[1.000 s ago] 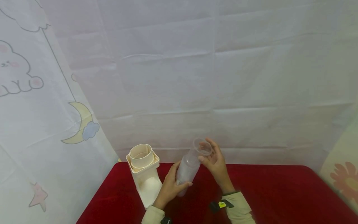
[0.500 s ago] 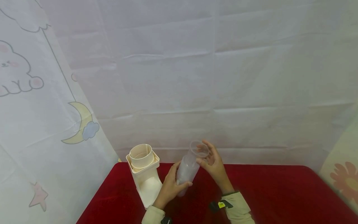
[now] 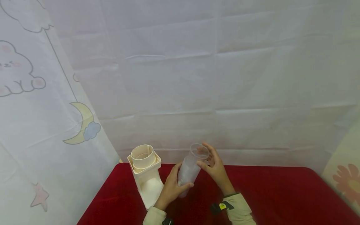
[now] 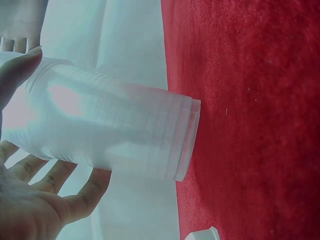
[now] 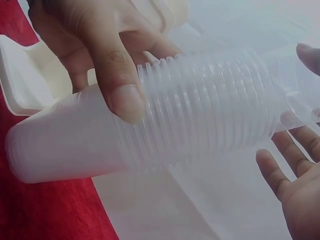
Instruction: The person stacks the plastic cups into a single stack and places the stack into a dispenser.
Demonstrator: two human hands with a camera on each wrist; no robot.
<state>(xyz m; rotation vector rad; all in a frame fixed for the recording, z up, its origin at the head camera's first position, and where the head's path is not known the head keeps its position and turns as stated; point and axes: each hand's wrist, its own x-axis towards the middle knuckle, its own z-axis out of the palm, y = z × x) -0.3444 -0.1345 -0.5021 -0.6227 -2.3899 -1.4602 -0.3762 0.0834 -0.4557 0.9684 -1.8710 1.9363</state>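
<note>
A tilted stack of clear plastic cups (image 3: 187, 171) is held above the table by my left hand (image 3: 171, 189), thumb on the near side and fingers around the far side. In the right wrist view, the closely nested rims (image 5: 200, 102) run along the stack below the left thumb. At the upper end, my right hand (image 3: 216, 170) holds a plastic cup (image 5: 294, 82) near its rim, thumb in front and fingers behind. That cup's lower part sits inside the stack's mouth. The left wrist view shows the stack's base (image 4: 187, 140) pointing away from the left palm.
To the left of the hands stands a cream plastic holder (image 3: 149, 186) with a round open collar (image 3: 142, 156) on top. Red cloth (image 3: 270, 190) covers the table. A pale creased sheet (image 3: 174, 87) hangs behind, and a printed sheet (image 3: 42, 125) hangs at the left.
My right hand has brought the top cup down and left, deeper into the stack. The left hand and the cream holder have stayed nearly in place.
</note>
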